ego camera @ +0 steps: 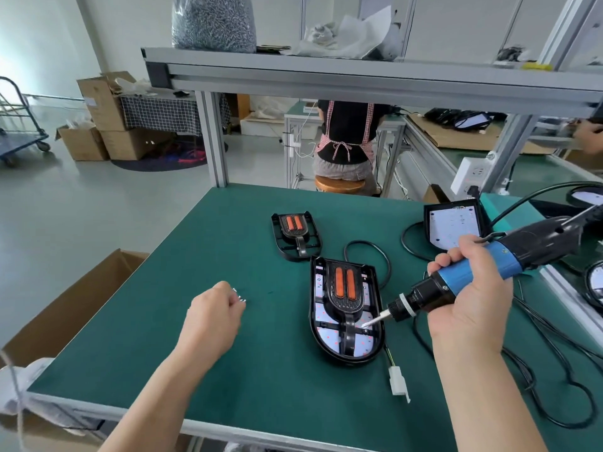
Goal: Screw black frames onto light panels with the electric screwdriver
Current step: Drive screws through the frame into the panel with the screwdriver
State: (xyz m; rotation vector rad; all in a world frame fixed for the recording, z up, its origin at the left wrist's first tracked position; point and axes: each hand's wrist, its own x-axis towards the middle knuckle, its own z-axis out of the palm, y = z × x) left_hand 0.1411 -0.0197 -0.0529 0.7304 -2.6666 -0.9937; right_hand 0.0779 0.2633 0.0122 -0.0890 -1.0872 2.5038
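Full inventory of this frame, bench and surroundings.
light panel: 1, white, black frame with orange strips on it, bench centre
spare frame: 1, black and orange, behind it
bare panel: 1, white, right rear
screws: few, silver, at left fingertips
connector: 1, white, near front edge
cables: several, black, right side
bench mat: 1, green, worktop
cardboard box: 1, brown, left of bench
bag: 1, grey contents, top shelf
electric screwdriver: 1, blue and black, bit on framed panel
left hand: curled by screws, grip unclear
right hand: grips the screwdriver
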